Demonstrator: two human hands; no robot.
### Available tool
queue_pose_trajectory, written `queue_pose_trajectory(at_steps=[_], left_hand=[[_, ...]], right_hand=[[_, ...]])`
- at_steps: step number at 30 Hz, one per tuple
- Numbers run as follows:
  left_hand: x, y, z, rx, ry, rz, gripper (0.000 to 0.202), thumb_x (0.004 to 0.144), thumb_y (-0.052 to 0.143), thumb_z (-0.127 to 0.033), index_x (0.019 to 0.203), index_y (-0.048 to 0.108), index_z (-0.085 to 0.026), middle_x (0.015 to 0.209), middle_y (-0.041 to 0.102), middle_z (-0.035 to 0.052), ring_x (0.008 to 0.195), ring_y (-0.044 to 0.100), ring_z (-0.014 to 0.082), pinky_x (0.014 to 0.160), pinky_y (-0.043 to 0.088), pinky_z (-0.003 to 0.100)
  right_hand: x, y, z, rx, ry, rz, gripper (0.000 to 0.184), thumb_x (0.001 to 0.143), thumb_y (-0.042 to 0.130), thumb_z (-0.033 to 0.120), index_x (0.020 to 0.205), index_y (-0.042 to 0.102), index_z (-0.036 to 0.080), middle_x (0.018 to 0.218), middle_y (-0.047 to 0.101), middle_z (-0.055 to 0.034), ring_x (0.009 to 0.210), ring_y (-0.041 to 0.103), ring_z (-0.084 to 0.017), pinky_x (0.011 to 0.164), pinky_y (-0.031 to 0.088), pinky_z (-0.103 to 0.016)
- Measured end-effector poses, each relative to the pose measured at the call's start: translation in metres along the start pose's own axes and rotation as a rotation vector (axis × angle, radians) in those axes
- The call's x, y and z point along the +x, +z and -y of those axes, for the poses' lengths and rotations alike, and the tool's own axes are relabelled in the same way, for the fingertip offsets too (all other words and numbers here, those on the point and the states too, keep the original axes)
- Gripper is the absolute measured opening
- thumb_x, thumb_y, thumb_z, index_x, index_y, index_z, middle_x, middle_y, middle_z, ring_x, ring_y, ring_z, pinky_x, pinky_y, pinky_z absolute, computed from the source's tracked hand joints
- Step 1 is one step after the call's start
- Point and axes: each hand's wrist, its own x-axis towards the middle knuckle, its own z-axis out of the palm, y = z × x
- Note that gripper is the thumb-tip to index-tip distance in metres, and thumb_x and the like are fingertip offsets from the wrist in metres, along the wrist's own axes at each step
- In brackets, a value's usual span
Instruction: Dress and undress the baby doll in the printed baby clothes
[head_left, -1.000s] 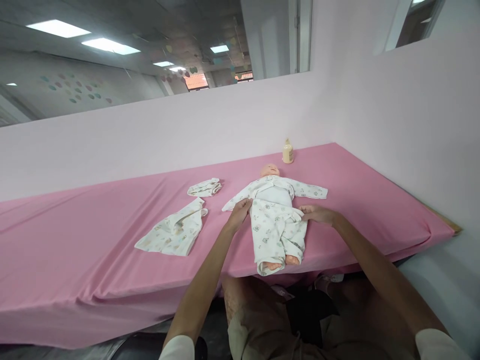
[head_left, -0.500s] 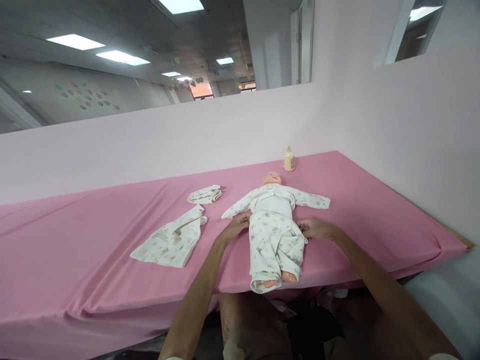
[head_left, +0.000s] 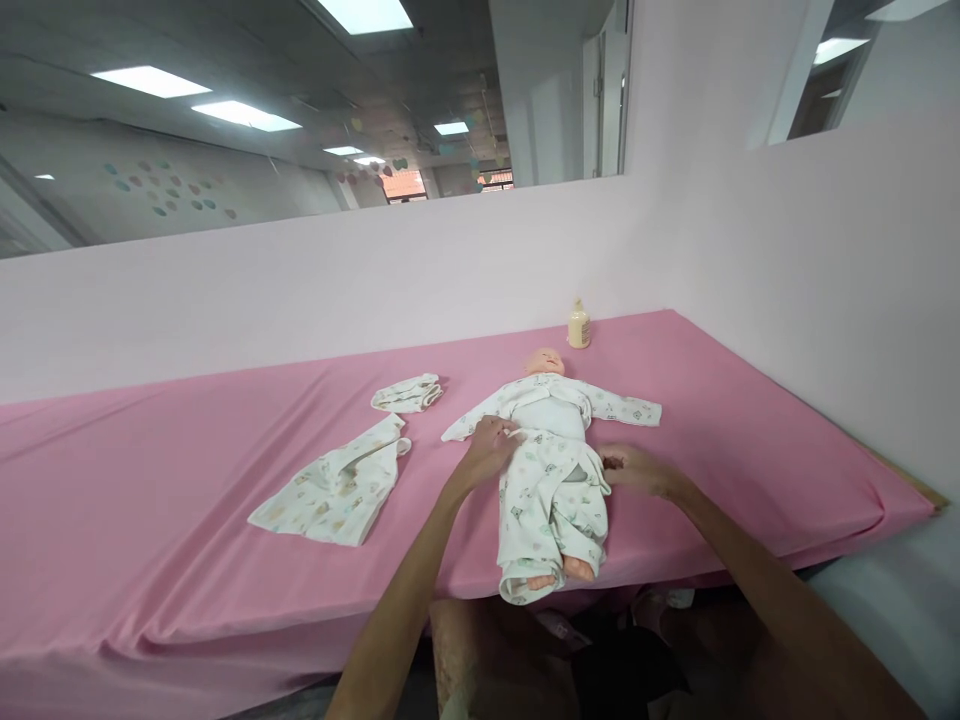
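Observation:
A baby doll lies on its back on the pink-covered table, feet toward me. It wears a white printed top with the sleeves spread wide, and white printed trousers reach up to its waist. My left hand pinches the trousers' waistband at the doll's left-hand side in view, lifting the edge slightly. At the opposite hip, my right hand is curled against the trousers' side; its fingertips are partly hidden. A bare foot shows from a trouser leg.
Left of the doll, a white printed garment lies spread out, with a folded printed cloth behind it. A cream pump bottle stands near the wall. The pink sheet drapes over the table's front edge.
My left hand has moved up and inward, raising the waistband on that side. The right hand stays by the other hip, and the fabric there has shifted, leaving a gap.

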Motion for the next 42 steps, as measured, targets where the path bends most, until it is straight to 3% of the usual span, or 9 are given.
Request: queue_pose_trajectory(at_steps=[8,12,16,19,26,31,37,39,42], left_hand=[[0.026,0.022,-0.046,0.058,0.254,0.189,0.015,0.068,0.070,-0.029,0.070,0.057,-0.022,0.077,0.059,0.0028,0.085,0.048,0.0248,0.086,0.036,0.037],[0.030,0.010,-0.039,-0.072,0.077,0.146,0.011,0.078,0.055,-0.028,0.071,0.048,-0.022,0.069,0.052,-0.0004,0.065,0.046,0.0175,0.063,0.036,0.030],[0.029,-0.007,-0.024,-0.200,-0.079,0.024,0.015,0.083,0.050,-0.030,0.074,0.040,-0.023,0.061,0.037,-0.0052,0.054,0.036,0.0122,0.054,0.028,0.026],[0.027,-0.010,-0.014,-0.232,-0.060,0.053,0.016,0.083,0.054,-0.035,0.081,0.043,-0.023,0.062,0.036,-0.0063,0.053,0.032,0.0112,0.053,0.026,0.025],[0.015,-0.017,0.012,-0.199,-0.024,0.228,0.025,0.076,0.061,-0.033,0.099,0.055,-0.023,0.078,0.051,-0.0027,0.065,0.040,0.0141,0.059,0.031,0.026],[0.015,-0.007,0.018,-0.021,-0.015,-0.045,0.015,0.071,0.053,-0.017,0.069,0.039,-0.022,0.064,0.037,-0.0040,0.061,0.034,0.0149,0.057,0.024,0.028],[0.023,0.020,0.016,-0.051,0.056,-0.487,0.025,0.074,0.047,-0.012,0.065,0.027,-0.023,0.070,0.037,-0.0007,0.069,0.036,0.0186,0.063,0.024,0.031],[0.024,0.025,0.020,-0.173,-0.021,-0.493,0.024,0.077,0.050,-0.016,0.067,0.030,-0.024,0.070,0.037,-0.0011,0.071,0.038,0.0190,0.065,0.027,0.030],[0.025,0.022,0.029,-0.359,-0.127,-0.302,0.021,0.079,0.058,-0.027,0.072,0.039,-0.023,0.067,0.043,-0.0029,0.066,0.042,0.0167,0.064,0.033,0.029]], right_hand=[[0.034,-0.001,0.026,-0.101,-0.112,-0.453,0.018,0.075,0.048,0.028,0.062,0.037,0.023,0.062,0.038,0.0028,0.061,0.036,-0.014,0.056,0.029,-0.028],[0.043,0.003,0.034,-0.001,-0.042,-0.237,0.017,0.076,0.052,0.032,0.068,0.040,0.023,0.062,0.035,0.0044,0.058,0.032,-0.013,0.053,0.025,-0.026],[0.045,-0.008,0.031,0.087,0.019,0.049,0.017,0.078,0.061,0.039,0.083,0.054,0.024,0.077,0.052,0.0020,0.074,0.047,-0.015,0.066,0.035,-0.027],[0.056,-0.018,0.020,0.154,0.011,0.037,0.021,0.079,0.063,0.039,0.095,0.061,0.025,0.098,0.059,-0.0013,0.093,0.051,-0.019,0.080,0.038,-0.031],[0.068,-0.026,-0.019,0.352,0.023,-0.165,0.031,0.072,0.061,0.027,0.103,0.059,0.026,0.101,0.061,-0.0029,0.096,0.056,-0.021,0.083,0.044,-0.032],[0.061,-0.026,-0.027,0.059,0.112,-0.137,0.035,0.072,0.061,0.024,0.107,0.060,0.026,0.096,0.060,-0.0018,0.094,0.054,-0.022,0.079,0.042,-0.034],[0.071,-0.026,-0.021,-0.061,0.059,-0.252,0.016,0.071,0.064,0.035,0.070,0.056,0.021,0.067,0.049,0.0033,0.064,0.042,-0.014,0.061,0.033,-0.029],[0.076,-0.022,-0.019,0.001,0.040,-0.389,0.021,0.072,0.063,0.039,0.070,0.053,0.022,0.068,0.050,0.0030,0.066,0.044,-0.015,0.063,0.034,-0.029],[0.080,-0.014,-0.020,0.107,0.024,-0.445,0.016,0.072,0.060,0.036,0.077,0.057,0.021,0.076,0.057,0.0008,0.075,0.051,-0.018,0.070,0.039,-0.031]])
